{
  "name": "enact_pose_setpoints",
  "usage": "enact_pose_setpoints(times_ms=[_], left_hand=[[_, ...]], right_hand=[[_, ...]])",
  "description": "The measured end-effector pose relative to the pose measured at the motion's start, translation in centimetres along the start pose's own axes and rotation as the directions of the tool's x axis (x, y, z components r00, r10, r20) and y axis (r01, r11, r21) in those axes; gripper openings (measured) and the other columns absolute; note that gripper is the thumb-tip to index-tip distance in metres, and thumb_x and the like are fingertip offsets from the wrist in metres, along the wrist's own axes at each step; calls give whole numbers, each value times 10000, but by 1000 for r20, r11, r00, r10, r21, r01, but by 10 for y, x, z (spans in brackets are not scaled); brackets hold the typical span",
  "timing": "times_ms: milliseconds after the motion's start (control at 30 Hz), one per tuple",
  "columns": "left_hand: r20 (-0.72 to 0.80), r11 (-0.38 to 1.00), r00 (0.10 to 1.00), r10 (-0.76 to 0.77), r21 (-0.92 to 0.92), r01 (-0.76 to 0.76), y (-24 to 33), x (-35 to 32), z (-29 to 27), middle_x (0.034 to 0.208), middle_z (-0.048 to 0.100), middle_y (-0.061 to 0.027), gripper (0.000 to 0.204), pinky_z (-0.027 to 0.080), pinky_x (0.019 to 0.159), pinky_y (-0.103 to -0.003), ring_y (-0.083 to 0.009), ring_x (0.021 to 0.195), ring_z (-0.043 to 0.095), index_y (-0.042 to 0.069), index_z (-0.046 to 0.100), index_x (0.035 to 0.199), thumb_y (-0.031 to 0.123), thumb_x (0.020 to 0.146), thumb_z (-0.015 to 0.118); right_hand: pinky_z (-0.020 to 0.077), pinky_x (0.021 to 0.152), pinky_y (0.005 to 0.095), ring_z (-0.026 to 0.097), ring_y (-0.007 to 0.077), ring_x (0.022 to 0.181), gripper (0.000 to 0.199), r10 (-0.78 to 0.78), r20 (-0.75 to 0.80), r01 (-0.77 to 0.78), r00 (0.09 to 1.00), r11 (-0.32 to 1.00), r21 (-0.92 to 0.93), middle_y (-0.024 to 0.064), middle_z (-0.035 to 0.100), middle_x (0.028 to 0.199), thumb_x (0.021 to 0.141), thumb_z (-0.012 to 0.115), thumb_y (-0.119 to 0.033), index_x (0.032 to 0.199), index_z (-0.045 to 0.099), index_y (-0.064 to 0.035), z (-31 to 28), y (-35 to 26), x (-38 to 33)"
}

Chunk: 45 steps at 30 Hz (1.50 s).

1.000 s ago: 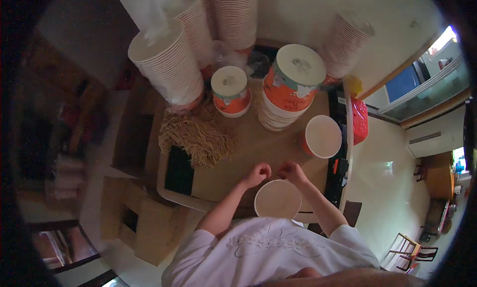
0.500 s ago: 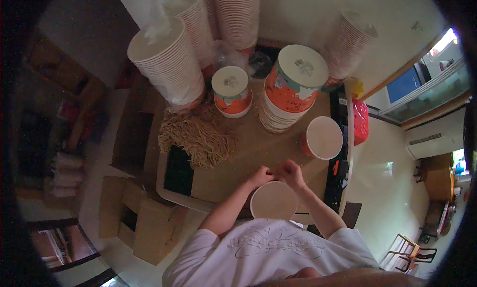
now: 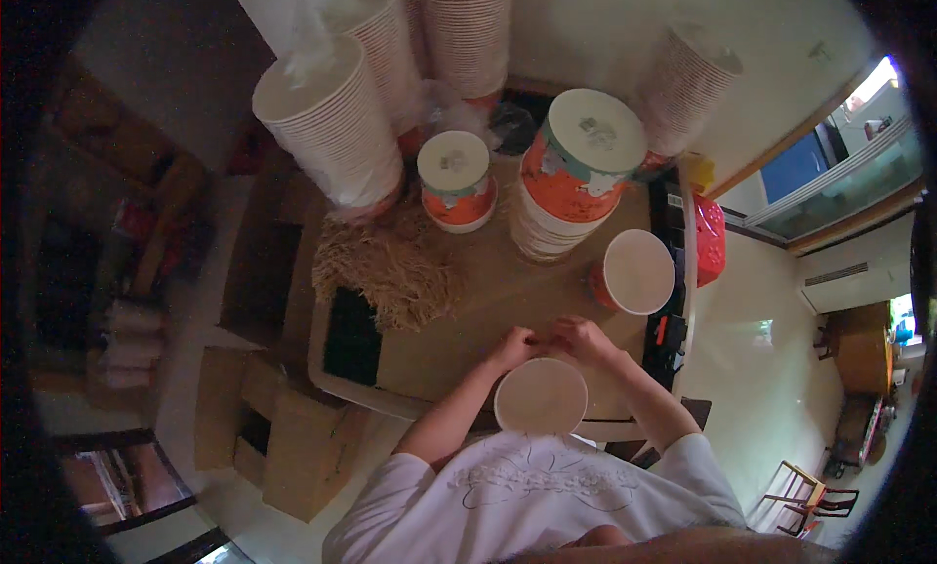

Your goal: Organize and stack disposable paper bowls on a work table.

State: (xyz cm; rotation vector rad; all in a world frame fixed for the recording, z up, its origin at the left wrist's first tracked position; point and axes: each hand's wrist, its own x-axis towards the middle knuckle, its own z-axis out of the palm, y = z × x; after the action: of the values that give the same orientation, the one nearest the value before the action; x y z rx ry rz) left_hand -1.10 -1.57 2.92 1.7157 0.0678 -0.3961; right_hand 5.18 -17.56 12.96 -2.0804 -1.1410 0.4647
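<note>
A white-lined paper bucket (image 3: 542, 396) stands at the table's near edge, against my shirt, its open mouth facing up. Just beyond its far rim, my left hand (image 3: 515, 348) and my right hand (image 3: 584, 341) meet with fingertips pinched together. Whatever lies between the fingers is too small to make out. A second open bucket (image 3: 639, 271) stands off to the right. Left of centre lies a loose heap of tan twisted cords (image 3: 395, 271).
Upside-down orange printed buckets, a tall stack (image 3: 576, 183) and a short one (image 3: 457, 183), stand mid-table. Plastic-wrapped bucket stacks (image 3: 332, 125) rise at the back. A red plastic basket (image 3: 709, 237) sits beyond the right edge; an open cardboard box (image 3: 293, 447) is on the floor left.
My right hand has turned and shifted slightly to the right, its knuckles now lying flatter. My left hand stays almost in place, and the bucket has barely moved.
</note>
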Motion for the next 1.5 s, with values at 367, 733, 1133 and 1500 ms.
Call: enact_pose_setpoints(times_ms=[367, 733, 1133, 1500], left_hand=[[25, 991, 999, 44, -125, -41, 2, -2, 2, 529, 509, 3, 191, 367, 461, -248, -39, 531, 418, 14, 583, 642, 179, 704, 656], [17, 982, 1000, -10, -191, 13, 3, -4, 2, 641, 544, 6, 140, 392, 535, -236, -48, 612, 473, 32, 571, 713, 162, 738, 618], [96, 980, 981, 167, -125, -155, 17, -19, -34, 750, 466, -22, 133, 409, 623, -241, -98, 710, 502, 36, 624, 765, 164, 728, 617], [189, 922, 938, 291, 204, -328, 36, -10, -24, 796, 529, -71, 66, 435, 667, -282, -170, 743, 535, 54, 606, 752, 83, 694, 593]], right_hand=[[427, 544, 305, 530, 201, 599, 49, -9, -15, 12, 1000, 980, 197, 82, 537, 649, 723, 542, -62, 745, 560, -23, 19, 34, -14], [397, 492, 255, 464, 58, 571, 162, 463, -208, -342, 862, 833, 435, 35, 499, 555, 775, 525, -115, 666, 527, 5, 52, 27, -23], [422, 564, 284, 520, 156, 624, 93, 610, -113, -490, 784, 721, 489, 83, 561, 687, 724, 572, -63, 801, 576, -11, 65, 31, -31], [422, 542, 248, 508, 86, 596, 106, 606, -195, -500, 771, 766, 405, 49, 573, 629, 732, 560, -101, 701, 574, -1, 54, 9, -24]])
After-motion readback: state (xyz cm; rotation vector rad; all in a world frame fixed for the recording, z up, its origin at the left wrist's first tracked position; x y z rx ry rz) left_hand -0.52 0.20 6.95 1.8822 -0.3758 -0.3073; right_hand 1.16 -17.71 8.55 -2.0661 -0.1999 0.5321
